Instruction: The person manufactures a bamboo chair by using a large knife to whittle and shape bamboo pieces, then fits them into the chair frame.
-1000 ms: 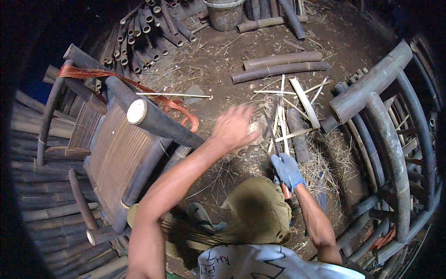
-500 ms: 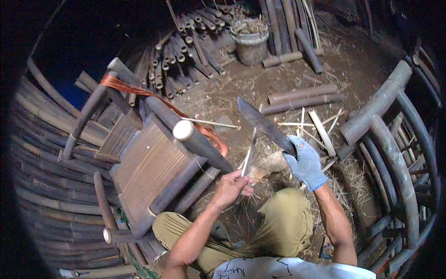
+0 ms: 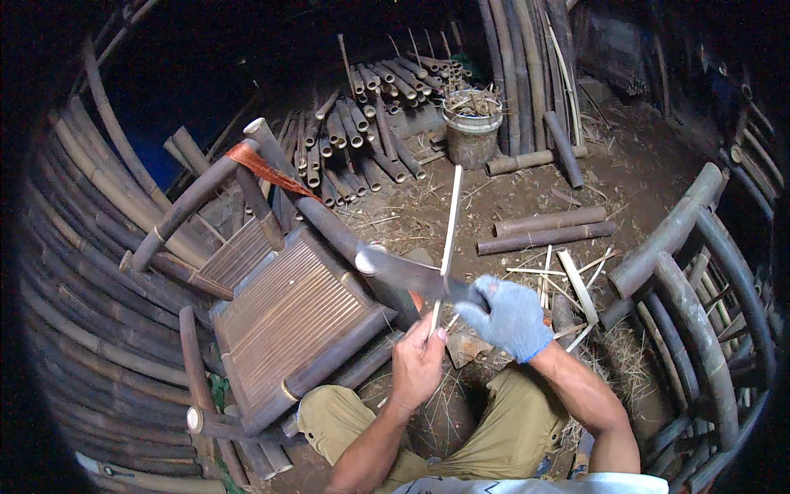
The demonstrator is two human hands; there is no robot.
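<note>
My bare left hand (image 3: 418,362) grips the lower end of a thin, pale bamboo strip (image 3: 452,222), which stands nearly upright in front of me. In a grey knit glove with a blue cuff, my right hand (image 3: 512,319) is closed around the handle of a broad-bladed machete (image 3: 403,276). The blade points left and lies across the strip, just above my left fingers; motion blurs it somewhat. Most of the handle is hidden inside the glove. Left of my hands stands a bamboo chair (image 3: 292,317) with a slatted seat and an orange band tied on its frame.
Cut bamboo poles (image 3: 354,123) are stacked at the back, beside a bucket (image 3: 473,136) of scraps. Two bamboo lengths (image 3: 550,229) and several pale strips (image 3: 576,280) lie on the littered ground. Another bamboo frame (image 3: 699,305) stands at right, and long poles (image 3: 99,329) line the left.
The strip has risen to near upright in my left hand. My right hand has moved left and turned the machete, bringing its blade across the strip. The view has shifted too.
</note>
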